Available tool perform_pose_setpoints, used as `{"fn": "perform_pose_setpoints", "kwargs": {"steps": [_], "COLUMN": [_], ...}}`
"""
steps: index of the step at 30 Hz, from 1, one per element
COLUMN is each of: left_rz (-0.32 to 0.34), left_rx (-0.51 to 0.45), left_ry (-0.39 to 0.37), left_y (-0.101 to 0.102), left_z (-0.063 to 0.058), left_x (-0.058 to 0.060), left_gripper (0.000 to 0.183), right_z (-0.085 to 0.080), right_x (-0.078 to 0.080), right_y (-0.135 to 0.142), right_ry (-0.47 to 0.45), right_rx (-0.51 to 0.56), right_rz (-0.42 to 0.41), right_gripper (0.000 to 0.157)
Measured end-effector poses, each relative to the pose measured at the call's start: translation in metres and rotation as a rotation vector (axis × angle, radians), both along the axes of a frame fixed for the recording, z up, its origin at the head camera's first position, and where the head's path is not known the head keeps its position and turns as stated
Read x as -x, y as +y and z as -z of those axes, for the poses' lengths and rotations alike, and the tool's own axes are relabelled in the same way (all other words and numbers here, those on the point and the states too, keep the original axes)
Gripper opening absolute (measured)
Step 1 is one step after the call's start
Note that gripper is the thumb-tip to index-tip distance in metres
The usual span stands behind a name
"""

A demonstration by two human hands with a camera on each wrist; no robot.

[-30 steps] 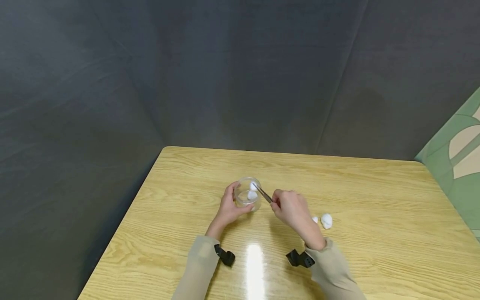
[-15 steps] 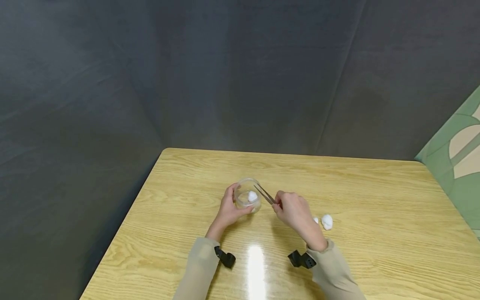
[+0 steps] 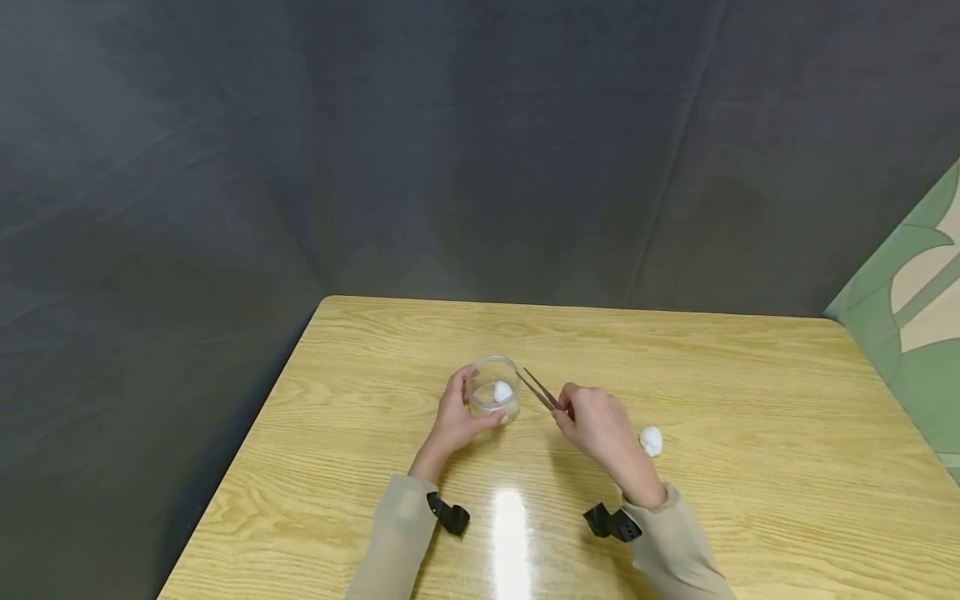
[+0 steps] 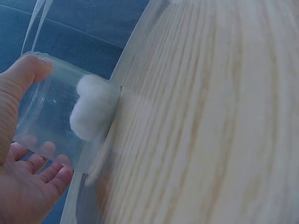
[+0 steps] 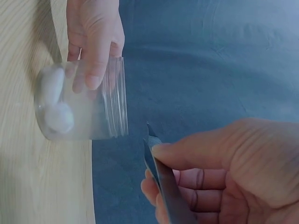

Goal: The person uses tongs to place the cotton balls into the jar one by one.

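Observation:
A clear screw-neck jar (image 3: 481, 403) stands upright on the table, and my left hand (image 3: 454, 417) grips it around the side with thumb and fingers. White cotton balls (image 4: 91, 112) lie at the jar's bottom, pressed together in the left wrist view. My right hand (image 3: 602, 427) pinches metal tweezers (image 3: 543, 397) just right of the jar's mouth. Their tips are spread, with nothing between them. On the table, beside the right wrist, lies a loose cotton ball (image 3: 651, 441).
The wooden table (image 3: 750, 400) extends to both sides and toward the front. A dark cloth (image 3: 480, 150) hangs behind its far edge and down the left. A green patterned panel (image 3: 922, 333) stands at the right.
The tweezers have let go of a cotton ball in the jar, spread, and moved out to the right. A smaller cotton piece near the right wrist is now hidden. The left hand stays put.

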State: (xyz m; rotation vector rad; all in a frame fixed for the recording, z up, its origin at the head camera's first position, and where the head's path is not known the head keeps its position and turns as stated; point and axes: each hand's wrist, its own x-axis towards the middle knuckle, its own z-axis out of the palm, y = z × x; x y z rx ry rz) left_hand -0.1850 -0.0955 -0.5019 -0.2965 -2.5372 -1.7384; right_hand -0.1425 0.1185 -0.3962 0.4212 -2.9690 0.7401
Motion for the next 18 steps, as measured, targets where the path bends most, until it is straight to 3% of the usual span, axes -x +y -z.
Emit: {"fn": "perform_pose_setpoints", "kwargs": {"steps": [18], "left_rz": [0.005], "left_rx": [-0.004], "left_ry": [0.008], "left_y": [-0.001], "left_z": [-0.002], "left_x": [-0.001], "left_gripper": [0.083], "right_z": [0.002], "right_x": [-0.009], "right_y": [0.030], "right_ry": [0.013], "right_rx": [0.005], "right_rz": [0.027], "right_gripper": [0.012]}}
